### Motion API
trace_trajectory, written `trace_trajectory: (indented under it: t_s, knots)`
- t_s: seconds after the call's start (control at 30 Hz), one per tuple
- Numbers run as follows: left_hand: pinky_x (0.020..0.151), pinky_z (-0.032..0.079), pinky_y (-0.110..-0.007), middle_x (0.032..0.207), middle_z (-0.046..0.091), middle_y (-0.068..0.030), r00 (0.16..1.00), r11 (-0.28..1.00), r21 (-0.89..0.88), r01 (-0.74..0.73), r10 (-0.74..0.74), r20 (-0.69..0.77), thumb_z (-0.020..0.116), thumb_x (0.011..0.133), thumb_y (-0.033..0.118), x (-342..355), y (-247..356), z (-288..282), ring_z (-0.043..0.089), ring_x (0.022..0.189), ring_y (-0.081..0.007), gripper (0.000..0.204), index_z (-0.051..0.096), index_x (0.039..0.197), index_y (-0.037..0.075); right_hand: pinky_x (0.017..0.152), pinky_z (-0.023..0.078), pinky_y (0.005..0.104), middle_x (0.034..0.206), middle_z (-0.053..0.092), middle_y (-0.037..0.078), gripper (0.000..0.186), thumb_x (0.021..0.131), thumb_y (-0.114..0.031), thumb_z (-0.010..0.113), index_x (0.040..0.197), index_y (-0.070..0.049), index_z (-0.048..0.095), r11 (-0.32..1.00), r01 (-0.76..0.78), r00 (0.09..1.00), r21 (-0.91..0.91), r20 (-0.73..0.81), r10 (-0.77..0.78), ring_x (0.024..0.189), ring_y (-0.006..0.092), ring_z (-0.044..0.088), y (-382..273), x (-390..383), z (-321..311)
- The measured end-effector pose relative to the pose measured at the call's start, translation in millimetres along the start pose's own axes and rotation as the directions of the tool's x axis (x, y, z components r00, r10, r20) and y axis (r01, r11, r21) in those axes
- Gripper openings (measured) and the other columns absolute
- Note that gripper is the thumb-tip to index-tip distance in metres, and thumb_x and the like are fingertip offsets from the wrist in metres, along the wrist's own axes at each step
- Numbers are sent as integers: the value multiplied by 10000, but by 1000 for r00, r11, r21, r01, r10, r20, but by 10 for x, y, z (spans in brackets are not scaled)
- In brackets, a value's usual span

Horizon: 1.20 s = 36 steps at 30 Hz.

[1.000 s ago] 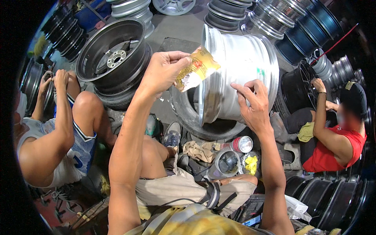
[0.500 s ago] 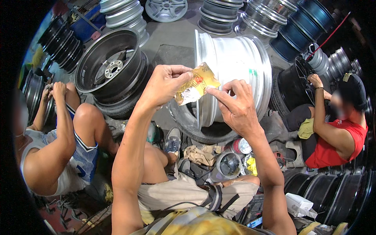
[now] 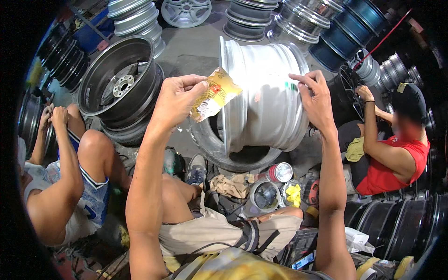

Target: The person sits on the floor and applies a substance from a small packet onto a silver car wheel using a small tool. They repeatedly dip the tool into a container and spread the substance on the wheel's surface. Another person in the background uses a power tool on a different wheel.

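Note:
A worn piece of sandpaper (image 3: 217,95), its printed gold back showing with a whitish patch at the lower end, is pinched between the thumb and fingers of my left hand (image 3: 173,100). Behind it a bare silver wheel rim (image 3: 261,60) lies on its side upon a tyre (image 3: 205,144). My right hand (image 3: 318,100) holds nothing visible. Its index finger stretches toward the right part of the barrel, close to a small green mark, with the other fingers bent; whether the fingertip touches the metal I cannot tell.
A dark wheel rim (image 3: 116,74) rests on another tyre at left. Stacked rims stand behind. Co-workers sit at left and at right, the latter in a red top (image 3: 396,163). Near my legs are a tin can (image 3: 281,172), a tub (image 3: 265,195) and crumpled brown paper (image 3: 228,185).
My right hand has left the sandpaper and moved right to the rim's barrel. My left hand keeps hold of the sandpaper. The whole view has shifted slightly.

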<state>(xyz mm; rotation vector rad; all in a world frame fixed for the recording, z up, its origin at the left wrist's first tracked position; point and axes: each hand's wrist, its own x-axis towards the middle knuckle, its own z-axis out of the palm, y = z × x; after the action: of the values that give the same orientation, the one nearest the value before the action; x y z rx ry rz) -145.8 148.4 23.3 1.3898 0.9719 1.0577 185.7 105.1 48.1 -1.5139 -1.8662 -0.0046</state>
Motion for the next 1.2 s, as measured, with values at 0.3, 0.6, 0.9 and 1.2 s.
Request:
trace_trajectory:
  t_s: [0.3,0.6,0.9,1.2]
  knots:
    - [735,526,-221,972,722,-93,990,995,-84,-57,46,-135,672,947,120,66,-47,-224,669,819,-88,267,686,1122,-82,779,465,316,877,526,80,334,886,5,617,1172,-116,738,967,12,991,256,125,-46,813,197,547,-273,-432,268]
    - [745,516,-212,977,718,-88,984,999,-44,-29,21,-176,670,950,124,32,-15,-228,660,820,-81,274,687,1125,-86,580,409,241,725,560,-18,317,1001,-96,559,1293,-108,680,711,-391,917,584,311,249,638,54,474,-554,-533,774]
    - [734,508,-209,967,715,-77,989,999,-18,-40,37,-145,678,949,133,28,-1,-194,647,812,-74,288,684,1132,-89,615,494,366,778,646,163,422,906,21,580,1291,-128,669,946,59,996,319,44,-77,634,284,588,-437,-699,969]
    - [740,508,-210,967,721,-94,990,998,-46,-49,43,-133,683,941,123,43,-8,-107,644,817,-76,275,697,1118,-87,675,484,405,793,605,163,462,871,65,602,1287,-128,662,984,79,994,160,57,-89,666,324,569,-474,-577,926]
